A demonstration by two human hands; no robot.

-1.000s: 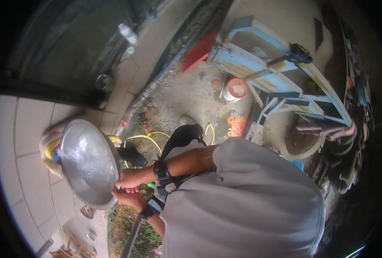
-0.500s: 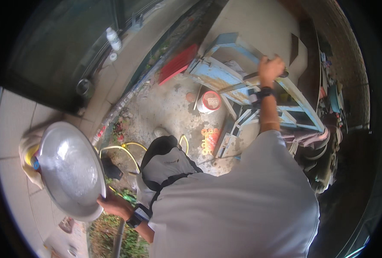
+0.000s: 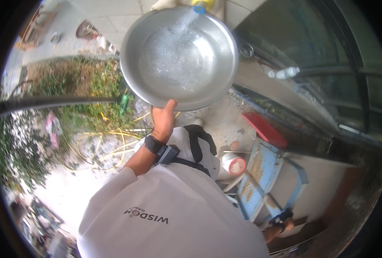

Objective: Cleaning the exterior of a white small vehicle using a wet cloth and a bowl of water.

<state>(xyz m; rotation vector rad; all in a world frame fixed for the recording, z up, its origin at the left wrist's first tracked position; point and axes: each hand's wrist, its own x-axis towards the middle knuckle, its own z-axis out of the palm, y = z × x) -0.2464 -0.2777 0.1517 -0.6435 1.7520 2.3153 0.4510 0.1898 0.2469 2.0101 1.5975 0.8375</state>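
My left hand [image 3: 163, 122] grips the near rim of a large silver metal basin [image 3: 133, 81], its thumb over the edge. Water streams into the basin from a yellow nozzle with a blue end [image 3: 199, 7] at the far rim, and bubbles churn in the shallow water. A beige, cloth-like thing [image 3: 163, 4] shows behind the far rim, mostly cut off by the picture's edge. My right hand [image 3: 288, 223] is far to the lower right, against a worn light-blue wooden frame [image 3: 259, 172]; its fingers are hidden.
A white bucket with a red rim [image 3: 234, 165] and a red board [image 3: 265, 130] stand right of my legs. Yellow hose [image 3: 123, 146] lies coiled on the left, near plants [image 3: 81, 86] and a metal pole [image 3: 57, 102]. A white bottle [image 3: 284, 72] is by the glass.
The view has swung round, so the basin has moved from the left to the upper middle. Water now visibly pours into it. My right hand appears lower, still beside the blue frame.
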